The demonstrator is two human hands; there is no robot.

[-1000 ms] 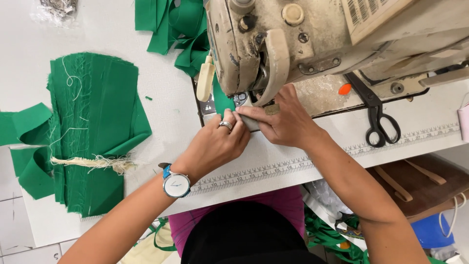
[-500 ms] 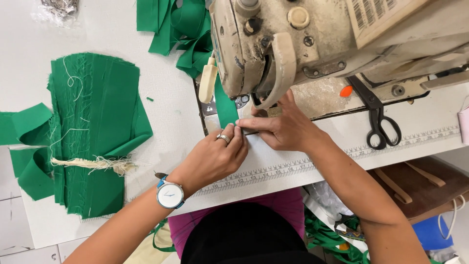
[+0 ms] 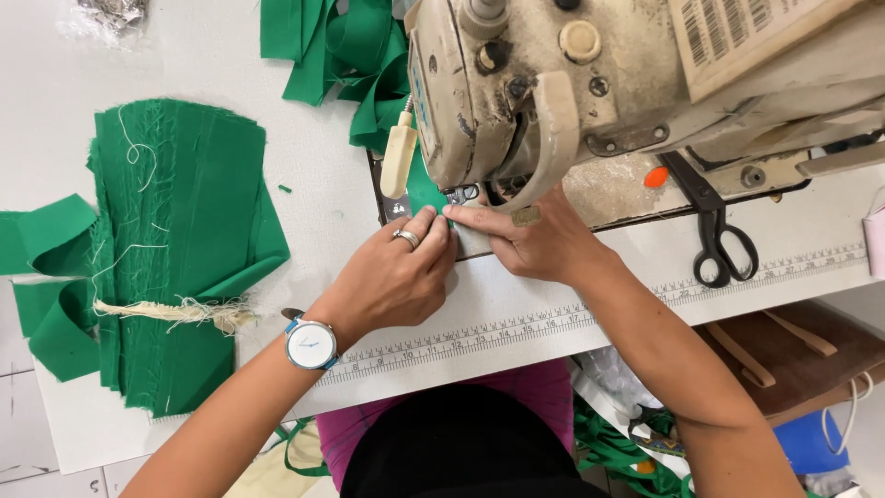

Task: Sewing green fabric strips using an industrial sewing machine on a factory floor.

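My left hand, with a ring and a blue-strapped wristwatch, lies fingers-down just in front of the presser foot of a worn cream sewing machine. My right hand meets it from the right, fingertips pointing left under the machine head. Together both hands pinch and press a small white fabric piece on the machine bed. A green fabric strip runs behind the needle area. The needle itself is hidden by the machine head.
A stack of green fabric pieces tied with a pale frayed cord lies at the left. More green strips pile up at the back. Black scissors rest right of the machine. A printed ruler runs along the table's front edge.
Both hands have crept slightly forward toward the presser foot while keeping hold of the white piece. The view has shifted a little; nothing was let go.
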